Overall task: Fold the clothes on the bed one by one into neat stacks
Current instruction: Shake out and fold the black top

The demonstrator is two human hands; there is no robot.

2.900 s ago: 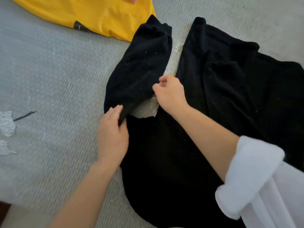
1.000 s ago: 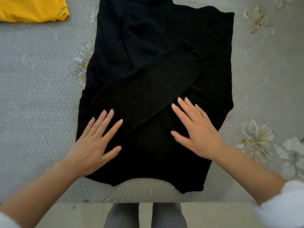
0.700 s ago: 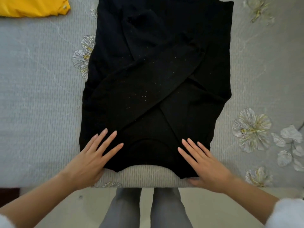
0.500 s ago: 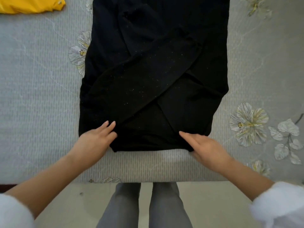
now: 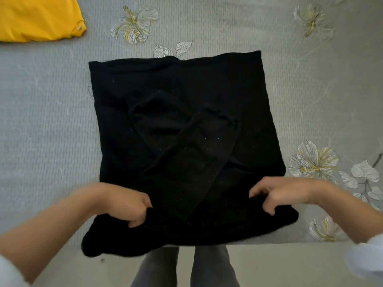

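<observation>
Black sweater (image 5: 186, 90) lies flat on the grey bed (image 5: 51, 121), with both its sleeves (image 5: 196, 154) folded in and crossed over the middle. The left hand (image 5: 132, 206) and right hand (image 5: 275, 193) each have a fistful of the near edge, one per corner, fingers curled into the fabric. The near-left corner droops past the bed's edge. A yellow garment (image 5: 37, 17) sits at the far left, well apart. The bedspread has a flower print (image 5: 313, 160), and grey trouser legs (image 5: 211, 266) show below.
</observation>
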